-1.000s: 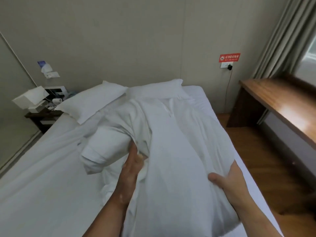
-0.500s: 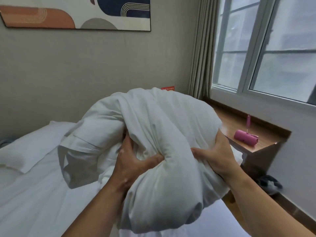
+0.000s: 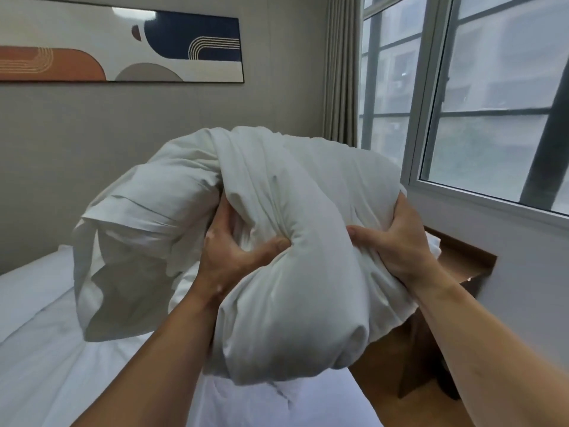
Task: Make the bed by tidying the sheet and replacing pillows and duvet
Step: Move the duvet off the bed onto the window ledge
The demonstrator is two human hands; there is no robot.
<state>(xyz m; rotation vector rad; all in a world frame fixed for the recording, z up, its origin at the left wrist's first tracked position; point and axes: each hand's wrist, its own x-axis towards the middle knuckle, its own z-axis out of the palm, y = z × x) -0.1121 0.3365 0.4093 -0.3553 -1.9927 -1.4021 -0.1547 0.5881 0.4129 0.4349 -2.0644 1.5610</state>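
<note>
Both hands grip a bunched white fabric duvet (image 3: 277, 241) held up in the air above the white-sheeted bed (image 3: 46, 349). The left hand (image 3: 228, 257) digs its thumb into a fold; the right hand (image 3: 397, 245) has fingers curled round the bundle's side, their tips probably buried in cloth.

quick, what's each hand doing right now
Left hand: gripping the bunched white fabric duvet.
Right hand: gripping the same duvet.
</note>
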